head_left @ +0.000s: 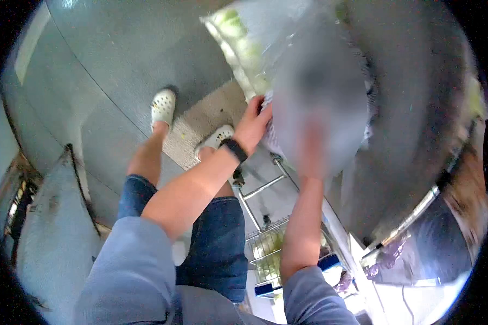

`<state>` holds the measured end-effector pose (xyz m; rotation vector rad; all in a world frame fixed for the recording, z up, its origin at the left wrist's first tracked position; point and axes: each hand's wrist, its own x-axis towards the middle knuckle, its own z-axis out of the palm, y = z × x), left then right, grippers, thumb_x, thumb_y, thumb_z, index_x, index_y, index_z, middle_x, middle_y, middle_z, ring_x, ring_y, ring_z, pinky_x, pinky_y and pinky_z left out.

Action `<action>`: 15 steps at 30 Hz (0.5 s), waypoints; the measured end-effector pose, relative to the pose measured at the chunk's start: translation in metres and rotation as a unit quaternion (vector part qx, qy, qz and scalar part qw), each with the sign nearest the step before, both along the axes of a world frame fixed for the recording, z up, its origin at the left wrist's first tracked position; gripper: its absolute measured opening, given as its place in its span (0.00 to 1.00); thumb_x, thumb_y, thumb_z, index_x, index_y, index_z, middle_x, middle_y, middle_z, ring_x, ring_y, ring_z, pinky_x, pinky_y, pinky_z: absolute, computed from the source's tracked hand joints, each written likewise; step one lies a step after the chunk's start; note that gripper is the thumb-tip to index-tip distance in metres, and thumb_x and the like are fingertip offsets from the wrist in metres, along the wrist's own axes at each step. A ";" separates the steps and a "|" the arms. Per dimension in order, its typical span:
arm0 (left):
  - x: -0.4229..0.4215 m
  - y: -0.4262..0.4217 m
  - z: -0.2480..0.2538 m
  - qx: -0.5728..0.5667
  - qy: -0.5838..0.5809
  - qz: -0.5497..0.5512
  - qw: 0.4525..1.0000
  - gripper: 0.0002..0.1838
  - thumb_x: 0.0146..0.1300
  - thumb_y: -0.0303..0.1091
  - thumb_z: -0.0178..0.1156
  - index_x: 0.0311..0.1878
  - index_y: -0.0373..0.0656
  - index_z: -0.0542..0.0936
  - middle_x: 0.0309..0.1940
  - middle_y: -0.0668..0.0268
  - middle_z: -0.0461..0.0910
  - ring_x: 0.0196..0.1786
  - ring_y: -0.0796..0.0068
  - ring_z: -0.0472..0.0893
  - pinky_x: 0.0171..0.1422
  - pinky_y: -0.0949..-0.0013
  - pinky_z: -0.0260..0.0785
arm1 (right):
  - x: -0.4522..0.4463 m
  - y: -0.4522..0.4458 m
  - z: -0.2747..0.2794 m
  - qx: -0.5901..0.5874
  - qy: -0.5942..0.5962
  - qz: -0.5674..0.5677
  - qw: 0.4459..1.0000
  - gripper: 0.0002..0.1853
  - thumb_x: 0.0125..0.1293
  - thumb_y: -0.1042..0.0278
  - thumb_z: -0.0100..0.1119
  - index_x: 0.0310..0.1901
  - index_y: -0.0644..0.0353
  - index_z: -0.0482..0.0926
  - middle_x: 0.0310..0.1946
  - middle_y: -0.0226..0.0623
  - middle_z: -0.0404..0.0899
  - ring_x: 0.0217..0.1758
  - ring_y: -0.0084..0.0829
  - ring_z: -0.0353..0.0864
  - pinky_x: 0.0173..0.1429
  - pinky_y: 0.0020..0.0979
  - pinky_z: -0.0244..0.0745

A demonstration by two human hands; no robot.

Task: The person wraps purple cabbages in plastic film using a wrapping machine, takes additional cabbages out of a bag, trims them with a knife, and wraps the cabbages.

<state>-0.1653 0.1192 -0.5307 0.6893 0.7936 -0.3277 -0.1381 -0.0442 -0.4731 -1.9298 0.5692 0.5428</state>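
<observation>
My left hand (255, 127), with a black band on the wrist, has its fingers curled on the near left edge of a white, lattice-patterned container (273, 142). Green produce in a clear plastic bag (238, 46) shows beyond that hand, at the container's far left. Stretched forward over the container, my right hand (313, 141) is smeared, so its fingers cannot be made out. A large pale grey blur covers the container's middle and hides what is in or on it.
Below my arms is a metal-framed cart (263, 187) with a wire basket (265, 254) of green produce. A beige mat (209, 111) lies on the grey floor by my white clogs (163, 108). A large dark curved surface (412, 135) takes up the right side.
</observation>
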 end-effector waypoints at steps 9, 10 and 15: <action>-0.053 0.183 0.374 0.395 -0.236 -0.268 0.846 0.52 0.53 0.39 0.75 0.76 0.36 0.56 0.72 0.49 0.62 0.74 0.55 0.65 0.79 0.54 0.56 | -0.099 0.129 0.257 0.504 0.038 -0.206 0.838 0.66 0.43 0.47 0.85 0.80 0.59 0.53 0.78 0.42 0.59 0.80 0.40 0.61 0.81 0.44 0.58; -0.060 0.197 0.382 0.203 -0.189 -0.268 0.923 0.60 0.52 0.42 0.78 0.80 0.38 0.48 0.76 0.52 0.58 0.78 0.59 0.61 0.81 0.56 0.54 | -0.106 0.136 0.279 0.461 -0.029 -0.139 0.876 0.63 0.46 0.48 0.84 0.80 0.57 0.54 0.77 0.42 0.60 0.80 0.40 0.60 0.81 0.43 0.57; -0.045 0.222 0.451 -0.161 -0.097 -0.249 0.950 0.58 0.58 0.78 0.58 0.80 0.45 0.56 0.77 0.57 0.63 0.76 0.55 0.66 0.79 0.46 0.61 | -0.103 0.145 0.422 0.274 -0.220 -0.034 0.936 0.45 0.63 0.62 0.74 0.77 0.60 0.60 0.73 0.42 0.64 0.75 0.36 0.65 0.78 0.38 0.60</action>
